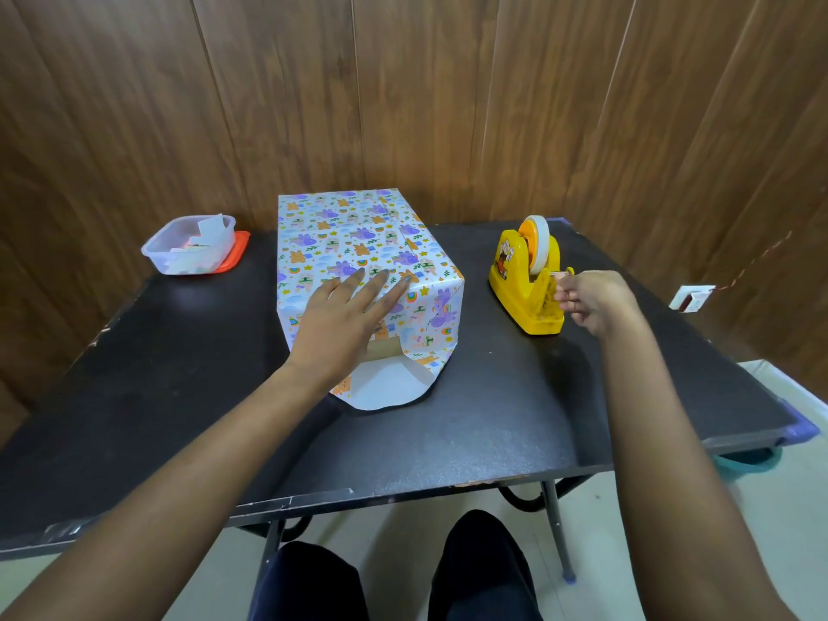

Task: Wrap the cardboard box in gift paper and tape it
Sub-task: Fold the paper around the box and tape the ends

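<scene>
Box (358, 244), mostly covered in paper (430, 307), stands at the middle of the table (448, 441), its near end still showing bare cardboard over a loose white flap (385, 387); our left hand (345, 320) lies flat on it, fingers spread, pinning the fold. Our right hand (591, 302) pinches at the tape end on the dispenser (528, 284), just beside the box. We should keep the left palm firm so nothing slips, draw a short strip, and tear it cleanly against the cutter.

box (358, 253) mid-table (493, 419), container (190, 248) left, tape dispenser (526, 280) right
</scene>
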